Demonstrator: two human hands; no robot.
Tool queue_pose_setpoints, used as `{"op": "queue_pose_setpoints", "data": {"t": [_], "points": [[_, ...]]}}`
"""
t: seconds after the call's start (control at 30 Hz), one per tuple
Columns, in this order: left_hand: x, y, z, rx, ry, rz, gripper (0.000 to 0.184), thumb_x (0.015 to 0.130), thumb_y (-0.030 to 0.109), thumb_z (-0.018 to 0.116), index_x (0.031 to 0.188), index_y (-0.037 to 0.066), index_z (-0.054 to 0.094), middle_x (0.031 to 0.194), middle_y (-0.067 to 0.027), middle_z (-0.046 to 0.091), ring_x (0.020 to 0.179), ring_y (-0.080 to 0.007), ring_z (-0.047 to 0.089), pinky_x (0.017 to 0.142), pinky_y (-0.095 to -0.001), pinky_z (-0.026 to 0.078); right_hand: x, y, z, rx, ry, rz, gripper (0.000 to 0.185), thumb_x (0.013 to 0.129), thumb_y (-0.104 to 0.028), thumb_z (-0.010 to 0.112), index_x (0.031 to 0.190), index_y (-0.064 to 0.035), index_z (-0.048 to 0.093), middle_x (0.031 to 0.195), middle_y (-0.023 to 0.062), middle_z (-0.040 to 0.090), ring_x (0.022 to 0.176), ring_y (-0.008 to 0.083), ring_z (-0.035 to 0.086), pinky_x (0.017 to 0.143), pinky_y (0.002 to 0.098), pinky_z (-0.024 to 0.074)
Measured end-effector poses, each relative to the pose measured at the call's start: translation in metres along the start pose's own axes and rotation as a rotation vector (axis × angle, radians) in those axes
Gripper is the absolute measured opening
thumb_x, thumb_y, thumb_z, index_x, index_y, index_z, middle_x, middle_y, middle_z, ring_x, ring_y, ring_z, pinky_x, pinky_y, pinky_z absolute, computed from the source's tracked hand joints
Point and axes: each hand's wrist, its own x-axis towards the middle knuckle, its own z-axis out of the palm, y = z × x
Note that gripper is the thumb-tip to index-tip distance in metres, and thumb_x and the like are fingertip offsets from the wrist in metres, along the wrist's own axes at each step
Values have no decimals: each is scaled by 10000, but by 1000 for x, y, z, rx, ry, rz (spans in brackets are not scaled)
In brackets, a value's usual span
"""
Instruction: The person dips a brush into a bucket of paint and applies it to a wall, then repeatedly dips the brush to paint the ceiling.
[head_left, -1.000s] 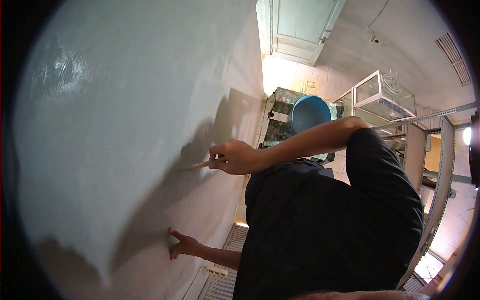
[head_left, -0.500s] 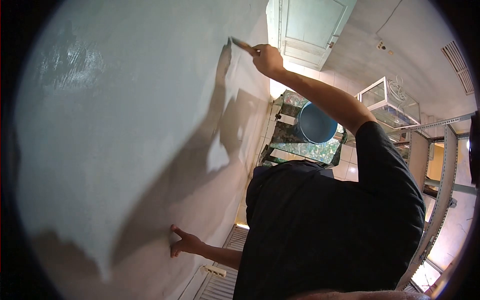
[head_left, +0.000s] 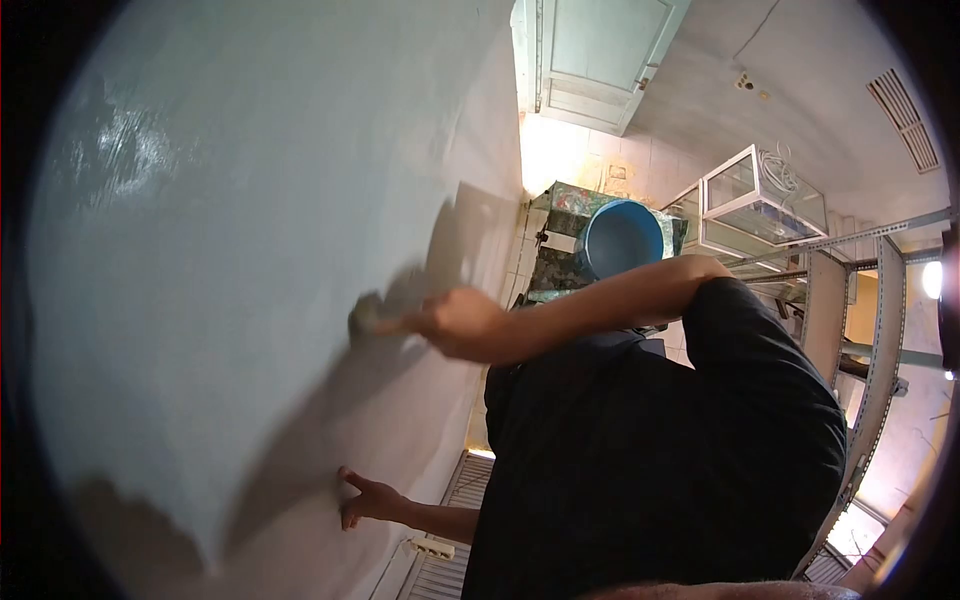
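Near nine o'clock in the view, the right hand (head_left: 465, 325) was closed around a small tool (head_left: 385, 323), its far end blurred against the wall (head_left: 250, 330); whether it touched could not be told. The tool looked light and stiff-handled, likely best gripped along its narrow handle; how springy its end was could not be judged. At seven o'clock the left hand (head_left: 370, 503) held nothing, thumb wide of the fingers, at the wall. That wall was pale and smooth, with glossy, streaky, damp-looking marks toward ten o'clock. At two o'clock a round, smooth blue bucket (head_left: 622, 240) stood on a mottled counter (head_left: 573, 198); beyond it was a boxy glass case (head_left: 740, 185), and at one o'clock a panelled door (head_left: 600, 50).
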Motion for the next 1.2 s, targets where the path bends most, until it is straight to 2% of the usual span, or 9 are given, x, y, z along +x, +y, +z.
{"op": "queue_pose_setpoints", "data": {"t": [0.13,0.27,0.33,0.43,0.63,0.7,0.8,0.97,1.2], "points": [[1,-2,3,-15,-9,-24,1413,885,763,582,1393,-299,-198,1498,-558,-102,1512,-556,-43,1268,-453,111,-8,-14,5,-22,-146,-109,442,907,-73,640,1308,-253,685,809,110,680,675,307,680,576,420,554],[-7,0,0,-62,7,14,1409,890,745,596,1392,-295,-211,1508,-545,-121,1517,-543,-50,1272,-448,88,36,54,-34,-181,55,-33,512,915,-85,651,1355,-348,667,897,86,714,765,261,706,629,396,570],[-9,4,-3,-67,7,-1,1409,891,739,601,1393,-295,-213,1509,-543,-121,1516,-544,-52,1272,-448,82,52,68,-88,-250,91,-56,426,961,-120,638,1326,-332,692,1033,92,756,872,222,735,729,358,593],[-8,6,-5,-52,-14,-10,1405,894,728,609,1393,-296,-214,1511,-542,-116,1516,-544,-53,1271,-450,74,71,106,-120,-262,317,143,278,963,-256,612,1207,-214,740,1022,118,759,928,346,722,817,450,587],[-13,15,-10,-59,-19,-3,1392,904,712,615,1396,-292,-215,1517,-538,-100,1521,-539,-44,1270,-448,104,98,162,-166,-418,481,346,275,1012,-305,588,1157,-151,763,966,172,750,812,379,723,735,465,581],[-13,13,-10,-82,-1,12,1391,904,712,616,1399,-289,-214,1519,-537,-99,1523,-537,-39,1269,-449,114,108,170,-184,-391,530,630,286,1018,-280,554,1173,-141,751,884,213,734,789,401,717,710,490,569],[-12,12,-9,-32,-33,-22,1388,904,715,614,1407,-283,-207,1517,-540,-93,1525,-534,-28,1266,-448,132,101,158,-157,-308,562,423,253,974,-257,574,1087,-146,772,949,183,740,817,419,705,730,512,561],[-9,3,-1,-50,3,-27,1401,891,741,603,1412,-283,-198,1514,-547,-76,1528,-531,-17,1268,-444,109,61,63,-79,-81,406,270,222,968,-128,606,1147,-31,694,781,275,654,689,423,659,653,498,508],[-3,-6,6,-15,33,9,1395,890,729,615,1417,-285,-185,1514,-545,-86,1527,-530,-10,1271,-449,80,-8,0,11,52,67,24,395,950,-119,601,1343,-148,601,762,200,644,743,385,678,648,496,536]]}}
